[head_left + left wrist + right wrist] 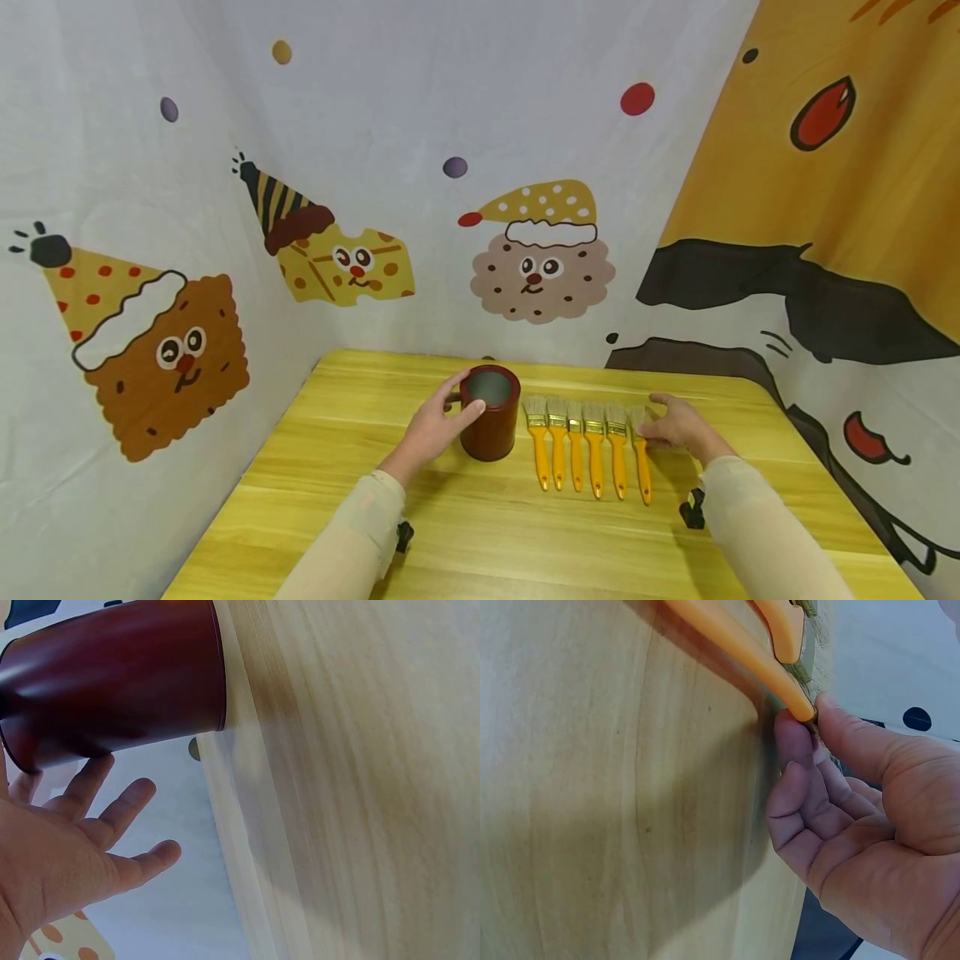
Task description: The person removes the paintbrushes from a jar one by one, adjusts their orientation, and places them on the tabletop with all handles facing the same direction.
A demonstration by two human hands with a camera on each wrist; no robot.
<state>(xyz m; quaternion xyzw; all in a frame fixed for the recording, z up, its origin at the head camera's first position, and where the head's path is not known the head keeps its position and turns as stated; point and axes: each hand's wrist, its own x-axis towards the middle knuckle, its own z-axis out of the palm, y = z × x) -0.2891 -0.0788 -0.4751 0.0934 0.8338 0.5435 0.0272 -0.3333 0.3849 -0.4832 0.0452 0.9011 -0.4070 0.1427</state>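
Observation:
A dark red mug (pixel 487 433) stands upright on the table, its handle on the left and its opening facing up. My left hand (pixel 435 425) holds it near the rim, thumb at the front and a finger towards the back. In the left wrist view, fingertips touch the mug's side (pixel 120 682) while two other fingers (pixel 127 802) stretch clear of it. Several paintbrushes (pixel 595 458) with orange handles lie in a row right of the mug, bristles away from me. My right hand (pixel 678 427) pinches the rightmost paintbrush (pixel 642 471) around its metal band, with thumb and fingertips.
The light wooden table (pixel 450 533) ends at its back edge against a white cloth (pixel 390 100) printed with cartoon figures. Another stretch of patterned cloth (pixel 862 192) hangs along the right side. Small black devices sit under both wrists.

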